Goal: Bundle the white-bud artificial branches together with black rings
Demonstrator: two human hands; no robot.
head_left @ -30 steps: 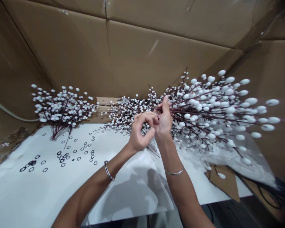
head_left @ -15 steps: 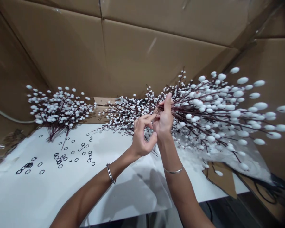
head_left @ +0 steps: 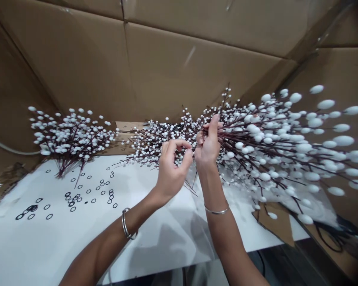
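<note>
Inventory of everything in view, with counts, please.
White-berried spray with dark red stems: 1, white and dark red, lying at left on the board.
Bundle of white-berried sprays with dark red stems: count unclear, white and dark red, held centre-right.
Small rubber-like rings: many, black, scattered on the board's left.
Flat board: 1, white, front.
Corrugated cardboard walls: several panels, brown, behind and beside the board.
Cardboard offcut: 1, brown, front right.
Cable: 1, black, lower right.
Silver bangle: 1, silver, left wrist.
Thin silver bracelet: 1, silver, right wrist.
Left hand: 1, fingers curled beside the bundle.
Right hand: 1, gripping the bundle's stems.
</note>
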